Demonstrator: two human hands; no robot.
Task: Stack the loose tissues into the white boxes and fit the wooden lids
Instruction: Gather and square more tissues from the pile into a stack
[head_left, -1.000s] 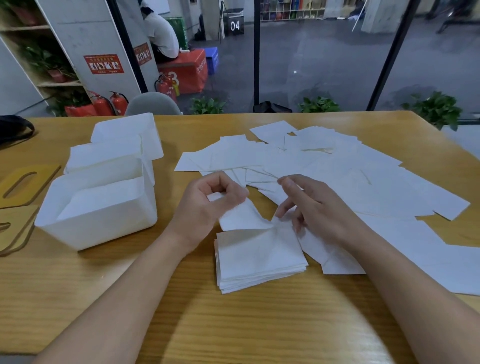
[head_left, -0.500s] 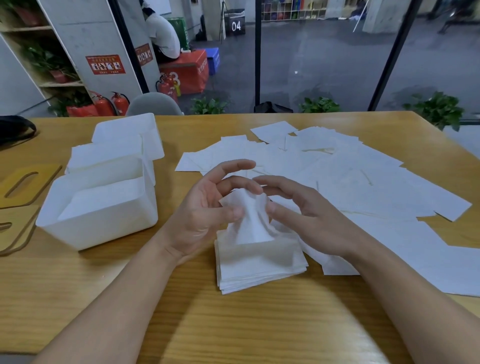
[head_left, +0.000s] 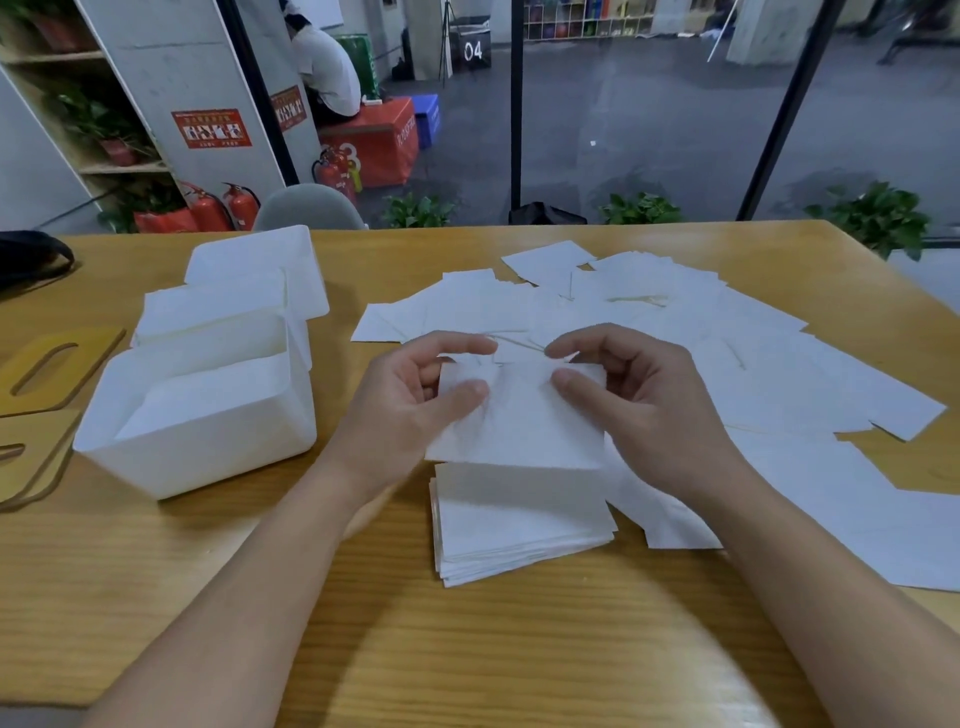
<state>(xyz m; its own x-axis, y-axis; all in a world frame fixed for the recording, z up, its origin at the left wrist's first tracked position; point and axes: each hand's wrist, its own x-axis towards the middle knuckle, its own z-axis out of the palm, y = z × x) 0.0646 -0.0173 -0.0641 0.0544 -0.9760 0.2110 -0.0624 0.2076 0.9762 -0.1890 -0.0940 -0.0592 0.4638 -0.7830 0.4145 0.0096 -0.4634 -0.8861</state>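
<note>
Tissues are the whole job here, and one tissue (head_left: 519, 410) is held up at the centre of the frame, just above a squared stack (head_left: 519, 525) lying on the table (head_left: 467, 649). The left hand (head_left: 410, 400) pinches its upper left corner between thumb and curled fingers; the right hand (head_left: 639, 395) pinches the upper right corner the same way, so the sheet hangs spread between them. Thin and limp, it will likely crumple or tear if pulled hard, so a light hold at two corners, as now, seems best for laying it flat. Many more loose tissues (head_left: 675, 338) lie scattered and overlapping across the centre and right of the frame.

At centre left stands an open white box (head_left: 208, 457); pale sheets seem to lie inside it, though how full it is I cannot tell. Behind it, toward the upper left, sit more white boxes (head_left: 260, 270), their contents unclear. Two wooden lids (head_left: 57, 364) with slots rest at the left edge, not yet fitted. Most of the stacking looks still to be done.
</note>
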